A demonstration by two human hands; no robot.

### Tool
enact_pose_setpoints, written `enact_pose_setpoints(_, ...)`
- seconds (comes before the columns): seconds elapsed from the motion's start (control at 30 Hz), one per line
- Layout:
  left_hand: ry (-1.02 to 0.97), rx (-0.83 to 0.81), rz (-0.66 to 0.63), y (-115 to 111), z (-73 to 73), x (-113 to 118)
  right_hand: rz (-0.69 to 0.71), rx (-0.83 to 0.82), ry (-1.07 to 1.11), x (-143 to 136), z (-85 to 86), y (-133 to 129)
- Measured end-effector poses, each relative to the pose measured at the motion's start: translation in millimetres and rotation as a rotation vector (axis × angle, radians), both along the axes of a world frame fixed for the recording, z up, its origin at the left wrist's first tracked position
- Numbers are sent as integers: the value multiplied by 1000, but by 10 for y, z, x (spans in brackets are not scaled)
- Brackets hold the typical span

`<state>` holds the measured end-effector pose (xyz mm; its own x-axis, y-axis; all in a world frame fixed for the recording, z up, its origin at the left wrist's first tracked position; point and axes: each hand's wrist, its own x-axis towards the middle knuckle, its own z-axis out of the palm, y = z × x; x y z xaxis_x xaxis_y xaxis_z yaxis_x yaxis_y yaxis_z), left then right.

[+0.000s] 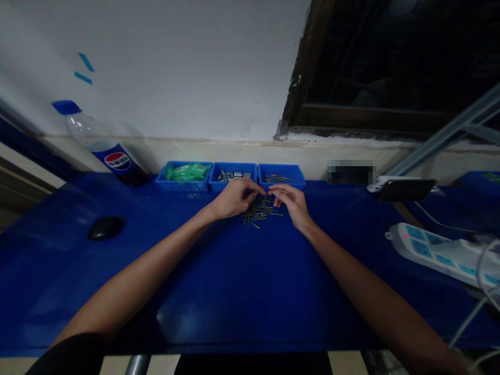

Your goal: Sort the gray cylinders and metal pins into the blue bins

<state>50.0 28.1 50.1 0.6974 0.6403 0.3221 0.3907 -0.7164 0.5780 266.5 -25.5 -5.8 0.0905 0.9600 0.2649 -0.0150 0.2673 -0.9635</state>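
A loose pile of thin, brass-and-dark metal pins (260,210) lies on the blue tabletop, pointing in many directions. My left hand (235,198) arches over the pile's left side, its index finger stretched out and its thumb bent below with a gap between. From the right, my right hand (291,202) reaches over the pile's far edge, fingers extended and thumb apart. The two sets of fingertips almost meet above the pins. I see nothing held in either hand, though the undersides of the fingers are partly hidden.
Behind stand three blue bins, with green plastic packets (187,172), silver metal cylinders (233,176) and more thin pins (278,178). A cola bottle (117,160) and black mouse (105,228) are left. A phone (408,190) and white power strip (429,249) with cables are right.
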Motion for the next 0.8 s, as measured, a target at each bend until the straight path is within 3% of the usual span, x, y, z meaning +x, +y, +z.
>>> enact_pose_setpoints(0.3, -318, -325, 19, -17, -47, 44, 113, -52, -6, 1, 34, -14)
enact_pose_setpoints(0.8, -323, -307, 88, -11, -118, 57, 123, -85, 10, 33, 12, 6)
